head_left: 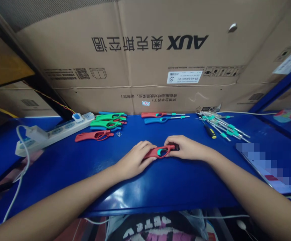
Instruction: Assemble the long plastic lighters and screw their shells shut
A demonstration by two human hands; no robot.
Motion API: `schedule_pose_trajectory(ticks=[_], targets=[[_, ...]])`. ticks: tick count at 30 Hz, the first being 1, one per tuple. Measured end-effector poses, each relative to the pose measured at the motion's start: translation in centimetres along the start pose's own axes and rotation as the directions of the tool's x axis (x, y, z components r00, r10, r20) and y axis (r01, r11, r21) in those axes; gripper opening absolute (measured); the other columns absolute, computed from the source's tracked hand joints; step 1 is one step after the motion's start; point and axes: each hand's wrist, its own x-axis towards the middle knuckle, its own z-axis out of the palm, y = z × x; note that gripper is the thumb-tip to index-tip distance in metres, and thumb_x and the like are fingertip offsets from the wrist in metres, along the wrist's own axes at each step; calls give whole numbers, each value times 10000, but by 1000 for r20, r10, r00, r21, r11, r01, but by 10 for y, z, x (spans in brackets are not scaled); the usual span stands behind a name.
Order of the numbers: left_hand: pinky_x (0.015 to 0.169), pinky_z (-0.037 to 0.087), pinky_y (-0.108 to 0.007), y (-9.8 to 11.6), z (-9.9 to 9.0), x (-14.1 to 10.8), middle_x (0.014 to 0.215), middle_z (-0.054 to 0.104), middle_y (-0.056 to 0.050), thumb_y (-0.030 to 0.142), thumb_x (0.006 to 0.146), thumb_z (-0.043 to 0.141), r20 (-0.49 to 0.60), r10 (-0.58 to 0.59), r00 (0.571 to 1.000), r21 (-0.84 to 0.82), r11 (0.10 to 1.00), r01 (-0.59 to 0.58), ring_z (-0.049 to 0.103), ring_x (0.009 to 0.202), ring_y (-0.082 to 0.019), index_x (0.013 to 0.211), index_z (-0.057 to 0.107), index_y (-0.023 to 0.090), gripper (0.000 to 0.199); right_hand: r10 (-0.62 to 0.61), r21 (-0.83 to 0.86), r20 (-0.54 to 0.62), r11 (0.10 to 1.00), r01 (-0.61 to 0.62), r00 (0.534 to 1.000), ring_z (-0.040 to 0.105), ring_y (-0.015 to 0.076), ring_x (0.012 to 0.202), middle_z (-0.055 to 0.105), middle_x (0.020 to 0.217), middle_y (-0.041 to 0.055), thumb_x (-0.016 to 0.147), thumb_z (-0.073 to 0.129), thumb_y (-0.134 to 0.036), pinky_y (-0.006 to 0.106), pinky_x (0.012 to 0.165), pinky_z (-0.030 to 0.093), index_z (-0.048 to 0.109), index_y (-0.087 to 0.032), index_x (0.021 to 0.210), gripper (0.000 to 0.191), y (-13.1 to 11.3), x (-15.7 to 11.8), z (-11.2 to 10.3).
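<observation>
A red gas lighter [152,153] with a green trigger lies sideways between my hands, low over the blue table. My left hand [136,157] is closed round its handle end. The fingers of my right hand [183,148] are closed at its front end, where a small dark piece [177,147] shows; I cannot make out what that piece is. Beyond my hands lie a red lighter [152,114] and a blue lighter [155,120], both with metal tubes. Left of them is a pile of green and blue lighter bodies [107,124], with a red lighter body [92,135] in front.
Several metal tubes with green triggers [229,129] lie at right by a yellow-black screwdriver [210,130]. Small metal bits [119,134] lie at left. A white power strip [60,131] with cables runs along the left. A cardboard wall [145,73] closes the back. A partly blurred tablet-like thing [268,170] lies right.
</observation>
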Motion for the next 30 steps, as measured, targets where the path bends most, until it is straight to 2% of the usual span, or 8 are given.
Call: schedule_pose_trajectory(ticks=[6, 9, 13, 15, 17, 20, 22, 30], targets=[[1054, 457, -401, -5, 3, 1, 1244, 612, -98, 345, 990, 567, -142, -92, 986, -203, 977, 62, 580, 1165, -236, 1267, 552, 211, 308, -107, 63, -60, 992, 110, 993, 571, 161, 767, 636, 869, 33, 963, 578, -363, 293, 711, 448, 629, -184, 862, 212, 7, 2, -1], [1020, 488, -391, -6, 3, 2, 1230, 632, -94, 350, 993, 545, -200, -192, 961, -348, 930, 114, 618, 1122, -226, 1283, 529, 211, 322, -126, -25, -119, 992, 124, 985, 563, 168, 791, 626, 873, 35, 977, 553, -309, 306, 745, 444, 586, -194, 847, 177, 2, 1, -1], [933, 527, -359, -7, -1, 4, 1145, 639, -90, 337, 970, 537, -302, -267, 915, -511, 856, 81, 646, 1023, -197, 1251, 449, 200, 325, -126, -144, -141, 984, 106, 982, 558, 175, 826, 605, 933, 46, 1002, 495, -283, 311, 761, 447, 566, -206, 890, 153, -3, -3, -4], [859, 528, -323, -7, -5, 4, 1060, 626, -60, 299, 928, 561, -340, -280, 898, -468, 879, 97, 633, 948, -178, 1179, 435, 206, 297, -130, -207, -117, 973, 104, 985, 565, 180, 840, 602, 964, 54, 1017, 470, -299, 311, 758, 453, 572, -208, 927, 163, -4, -4, -5], [794, 510, -301, -5, -10, 3, 974, 604, -24, 262, 866, 602, -315, -271, 910, -324, 931, 165, 605, 866, -167, 1099, 463, 209, 276, -131, -276, -91, 956, 101, 987, 575, 184, 840, 607, 983, 62, 1027, 450, -310, 310, 743, 459, 590, -206, 965, 184, -6, -5, -5], [782, 491, -313, -2, -15, 2, 978, 587, -23, 303, 817, 672, -176, -230, 957, -27, 973, 229, 591, 844, -184, 1054, 568, 205, 276, -162, -341, -72, 931, 128, 984, 604, 193, 856, 633, 983, 72, 1038, 431, -308, 311, 745, 472, 632, -194, 991, 236, -6, -5, -3], [755, 488, -313, -1, -15, 1, 1010, 580, -31, 388, 843, 680, -92, -236, 967, 92, 965, 245, 601, 837, -193, 1063, 621, 212, 288, -193, -364, -77, 919, 153, 978, 624, 195, 866, 653, 984, 77, 1040, 438, -303, 308, 752, 481, 663, -186, 996, 258, -5, -5, -2], [701, 455, -273, -13, -12, 1, 969, 591, -18, 363, 946, 597, -45, -232, 972, 177, 956, 236, 598, 789, -164, 908, 606, 196, 172, -205, -386, -88, 909, 156, 975, 642, 180, 817, 667, 962, 70, 1027, 487, -320, 294, 712, 487, 708, -183, 1029, 260, 1, -5, -4]])
